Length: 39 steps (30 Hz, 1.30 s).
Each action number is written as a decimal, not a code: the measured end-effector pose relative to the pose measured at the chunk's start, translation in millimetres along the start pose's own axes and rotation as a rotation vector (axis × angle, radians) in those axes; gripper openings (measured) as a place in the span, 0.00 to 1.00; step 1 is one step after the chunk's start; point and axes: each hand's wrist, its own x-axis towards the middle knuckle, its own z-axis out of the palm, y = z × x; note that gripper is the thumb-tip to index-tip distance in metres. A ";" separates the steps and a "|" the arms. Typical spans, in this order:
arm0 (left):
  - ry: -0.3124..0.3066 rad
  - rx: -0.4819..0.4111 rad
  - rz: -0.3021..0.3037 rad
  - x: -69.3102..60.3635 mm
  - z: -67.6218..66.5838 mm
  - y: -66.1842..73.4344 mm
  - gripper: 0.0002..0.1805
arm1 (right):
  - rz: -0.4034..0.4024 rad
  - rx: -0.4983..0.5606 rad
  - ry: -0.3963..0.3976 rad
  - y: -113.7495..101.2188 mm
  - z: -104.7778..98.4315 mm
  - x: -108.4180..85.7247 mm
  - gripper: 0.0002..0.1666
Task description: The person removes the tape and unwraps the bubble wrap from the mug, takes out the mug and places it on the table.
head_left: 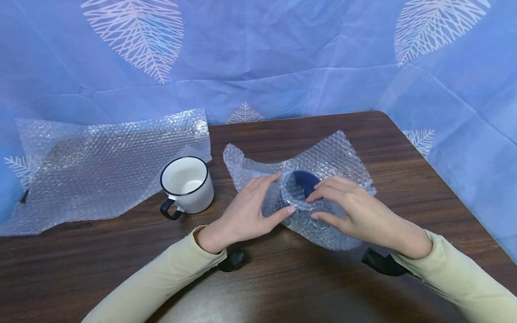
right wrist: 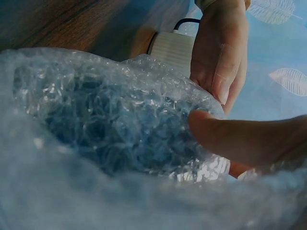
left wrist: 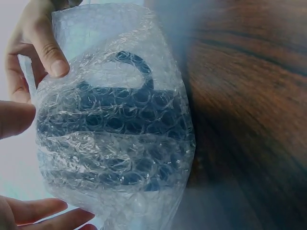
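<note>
A dark blue mug (head_left: 305,180) stands in bubble wrap (head_left: 323,235) on the table, its open top partly covered. Through the plastic, its handle (left wrist: 146,72) shows in the left wrist view. My left hand (head_left: 252,208) lies along the wrapped mug's left side, fingers extended and thumb touching the wrap near the rim. With fingers over the mug's opening and thumb outside, my right hand (head_left: 351,204) pinches the bubble wrap at the rim's right side. The right thumb (right wrist: 230,136) presses the plastic in the right wrist view. Wrap hides most of the mug.
To the left stands a white mug (head_left: 194,193) with a black rim and handle. Another bubble wrap sheet (head_left: 109,175) spreads behind and left of it. Blue leaf-patterned cloth (head_left: 282,49) hangs behind the brown wooden table (head_left: 282,287).
</note>
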 end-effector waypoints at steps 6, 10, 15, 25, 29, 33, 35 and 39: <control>0.052 0.000 0.037 -0.4 -5.3 -0.6 0.40 | -0.046 0.027 0.041 -2.5 -0.6 -3.5 0.18; 0.022 0.012 0.069 0.1 -8.8 -1.8 0.45 | -0.122 0.062 0.086 -5.0 -0.6 -5.0 0.15; -0.023 0.011 0.091 -2.0 -11.6 -2.6 0.46 | -0.172 0.129 0.128 -6.5 -0.1 -7.7 0.14; 0.071 -0.011 0.227 -10.1 -19.6 -1.5 0.15 | -0.030 0.270 0.184 -5.9 -3.8 -17.2 0.12; -0.001 0.025 0.315 -13.1 -19.5 -1.4 0.06 | 0.131 0.188 0.149 -5.6 -4.7 -18.8 0.14; -0.084 0.077 0.374 -16.6 -19.4 -1.3 0.07 | 0.295 0.158 0.068 -3.1 -6.3 -20.2 0.11; -0.120 0.092 0.388 -18.5 -20.1 -1.1 0.07 | 0.353 0.192 0.024 -1.1 -6.8 -21.0 0.09; -0.182 0.111 0.395 -22.7 -21.9 -1.5 0.05 | 0.407 0.283 -0.064 5.4 -5.7 -21.8 0.10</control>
